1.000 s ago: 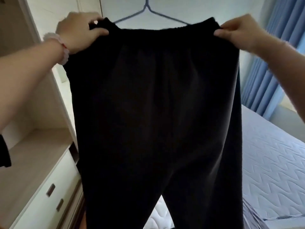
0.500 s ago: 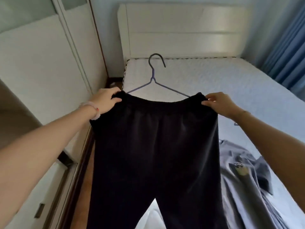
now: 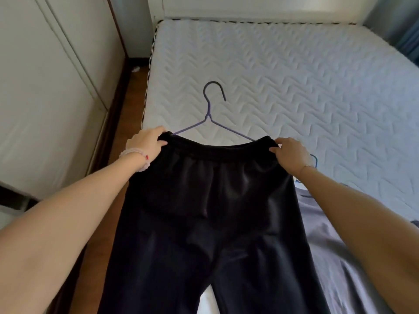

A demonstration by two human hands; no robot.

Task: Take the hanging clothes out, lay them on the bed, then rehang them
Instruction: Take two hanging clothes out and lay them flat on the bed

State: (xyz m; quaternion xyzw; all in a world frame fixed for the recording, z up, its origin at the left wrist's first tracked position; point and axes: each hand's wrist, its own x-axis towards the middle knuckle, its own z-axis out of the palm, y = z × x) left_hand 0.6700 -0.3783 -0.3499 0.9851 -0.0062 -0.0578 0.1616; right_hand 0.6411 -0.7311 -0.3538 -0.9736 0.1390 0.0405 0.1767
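Observation:
Black trousers [image 3: 210, 223] on a thin purple wire hanger [image 3: 209, 114] are spread out over the near left part of the bed. My left hand [image 3: 146, 143] grips the left end of the waistband, and my right hand [image 3: 291, 154] grips its right end. The hanger's hook points away from me over the white quilted mattress [image 3: 283, 75]. The trouser legs run down out of the bottom of the view. A grey garment [image 3: 335, 252] lies on the bed to the right, partly under my right arm.
White wardrobe doors [image 3: 45, 87] stand along the left, with a narrow strip of brown floor [image 3: 120, 123] between them and the bed. A second blue hanger hook [image 3: 315, 159] peeks out beside my right hand. Blue curtains [image 3: 408, 41] hang at the far right.
The trousers have come down from held high in front of the wardrobe to low over the bed. My view has tilted down onto the mattress. Both hands keep their hold on the waistband.

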